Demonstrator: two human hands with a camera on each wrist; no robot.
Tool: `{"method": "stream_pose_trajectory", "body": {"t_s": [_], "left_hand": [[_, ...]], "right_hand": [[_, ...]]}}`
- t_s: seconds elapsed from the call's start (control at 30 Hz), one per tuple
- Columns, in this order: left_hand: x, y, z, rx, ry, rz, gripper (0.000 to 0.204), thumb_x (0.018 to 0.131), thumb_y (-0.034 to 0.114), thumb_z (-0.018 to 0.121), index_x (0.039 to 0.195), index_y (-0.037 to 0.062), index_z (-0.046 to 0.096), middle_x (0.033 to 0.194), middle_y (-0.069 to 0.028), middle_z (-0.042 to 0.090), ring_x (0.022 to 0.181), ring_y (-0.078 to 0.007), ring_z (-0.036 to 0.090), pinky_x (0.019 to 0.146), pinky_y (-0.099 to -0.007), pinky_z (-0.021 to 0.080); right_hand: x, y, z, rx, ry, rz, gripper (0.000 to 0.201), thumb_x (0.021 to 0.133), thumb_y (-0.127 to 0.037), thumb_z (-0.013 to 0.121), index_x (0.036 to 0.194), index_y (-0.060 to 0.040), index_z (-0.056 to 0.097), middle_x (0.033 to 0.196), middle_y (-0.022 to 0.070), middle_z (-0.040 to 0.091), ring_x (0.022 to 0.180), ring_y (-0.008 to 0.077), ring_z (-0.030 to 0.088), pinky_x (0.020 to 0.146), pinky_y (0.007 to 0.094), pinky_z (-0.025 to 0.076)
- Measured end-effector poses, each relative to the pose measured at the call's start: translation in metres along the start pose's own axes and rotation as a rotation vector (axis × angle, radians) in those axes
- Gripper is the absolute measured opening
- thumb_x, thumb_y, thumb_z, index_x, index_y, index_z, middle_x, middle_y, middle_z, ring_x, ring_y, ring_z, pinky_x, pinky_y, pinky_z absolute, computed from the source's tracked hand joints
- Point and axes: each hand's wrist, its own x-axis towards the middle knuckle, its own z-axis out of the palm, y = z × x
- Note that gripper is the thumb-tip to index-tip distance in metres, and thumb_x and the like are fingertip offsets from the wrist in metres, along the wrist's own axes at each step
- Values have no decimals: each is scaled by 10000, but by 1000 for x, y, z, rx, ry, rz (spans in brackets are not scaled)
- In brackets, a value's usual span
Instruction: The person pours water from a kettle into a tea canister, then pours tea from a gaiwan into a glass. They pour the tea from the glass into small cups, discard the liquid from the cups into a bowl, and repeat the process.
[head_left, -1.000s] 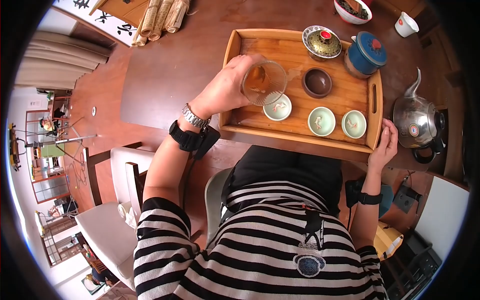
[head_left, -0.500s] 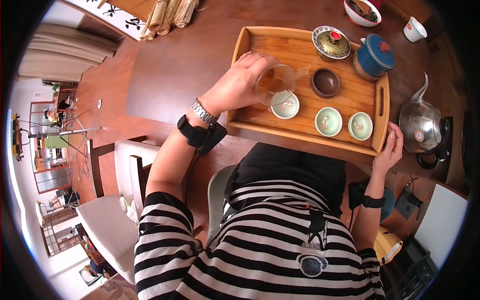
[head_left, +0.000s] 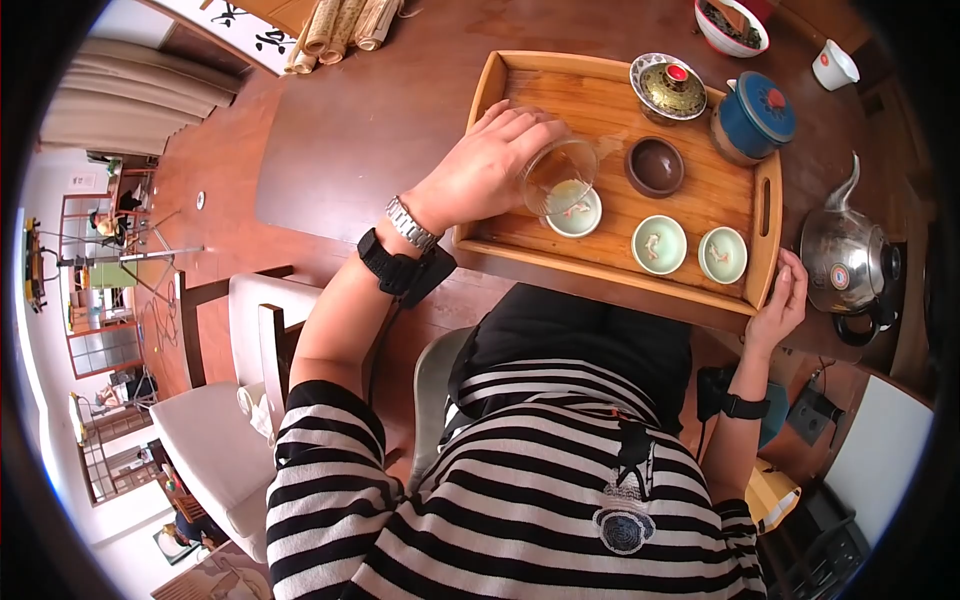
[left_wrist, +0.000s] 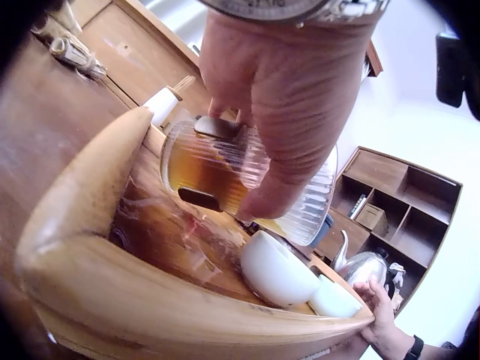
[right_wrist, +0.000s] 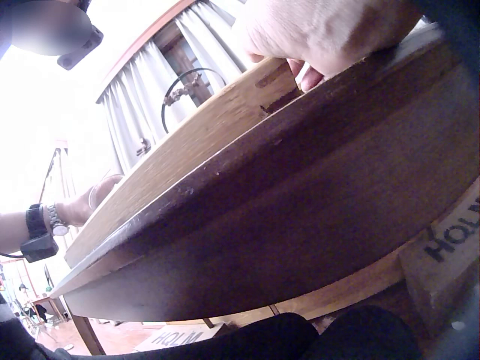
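My left hand (head_left: 490,165) grips a ribbed glass pitcher (head_left: 560,178), tilted over the leftmost pale green cup (head_left: 574,214); amber liquid (left_wrist: 202,169) lies inside it in the left wrist view. Two more pale green cups (head_left: 659,245) (head_left: 722,254) stand to the right on the wooden tray (head_left: 600,262). Behind them is a small dark brown bowl (head_left: 655,166). My right hand (head_left: 778,305) rests at the tray's near right corner, fingers loosely bent; in the right wrist view the hand (right_wrist: 337,37) touches the edge there.
A patterned lidded bowl (head_left: 668,88) and a blue lidded pot (head_left: 753,115) stand at the tray's back right. A steel kettle (head_left: 845,262) is right of the tray. Farther back are a bowl of leaves (head_left: 730,28), a white cup (head_left: 834,66) and bamboo rolls (head_left: 340,25).
The glass pitcher has tipped further toward the leftmost cup, and less amber liquid shows in it. The head view has shifted, moving the tray rightward in frame. My right hand stays by the corner.
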Motion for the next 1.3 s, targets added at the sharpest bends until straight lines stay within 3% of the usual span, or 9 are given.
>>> {"method": "stream_pose_trajectory", "body": {"t_s": [0.47,0.63,0.7,0.77,0.93,1.03,1.1,1.2,1.3], "left_hand": [[0,4,3,107,23,53,576,612,59,668,1147,103,456,1104,-86,520,1106,-257,459,1004,-456,299],[-2,0,7,142,56,116,574,601,96,692,1133,68,478,1115,-135,515,1089,-302,465,987,-470,302],[-2,2,5,132,60,138,475,666,85,620,1123,68,493,1061,-131,536,1056,-293,484,958,-474,320],[-2,-2,9,133,90,181,375,702,117,599,1065,80,516,1002,-106,548,1014,-257,507,962,-469,312],[-1,-1,17,165,147,207,351,724,154,569,1063,97,498,982,-76,532,1009,-240,494,947,-485,297],[2,-1,22,90,198,196,392,666,187,620,1028,86,508,932,-89,541,938,-250,509,874,-462,329],[4,-4,24,-4,220,149,479,611,234,678,1030,82,504,918,-106,551,913,-278,523,863,-431,346],[8,-9,22,-134,223,58,595,536,249,743,1038,61,486,920,-123,555,914,-303,525,847,-408,367],[13,-14,24,-298,222,13,665,482,221,784,1033,29,464,919,-145,554,922,-322,523,815,-390,395]], "right_hand": [[0,-2,0,3,1,-13,222,919,-91,406,1015,51,547,1034,103,564,960,164,531,879,288,401],[1,2,-3,-97,10,-9,194,903,-92,446,1001,25,565,1028,93,573,979,172,520,891,291,384],[0,8,-4,-50,19,67,213,914,-104,437,1019,24,570,1044,91,578,986,179,521,898,305,386],[2,4,-5,-175,-13,41,249,928,-135,417,1039,29,568,1045,104,577,989,195,520,893,302,394],[7,21,-10,-152,-5,70,307,937,-175,403,1080,55,549,1089,140,563,1001,225,532,899,325,403],[14,35,-14,-191,-27,-29,310,934,-188,416,1091,35,563,1086,133,578,1005,219,541,885,319,413],[16,22,-4,-193,-31,5,308,934,-192,417,1090,27,567,1087,134,579,1005,220,542,883,320,413],[10,-19,15,-68,112,-128,225,872,-191,548,860,20,624,822,118,620,718,205,560,656,306,452],[11,-22,15,-99,113,-184,219,869,-176,547,846,28,623,812,107,620,696,186,558,619,296,452]]}}
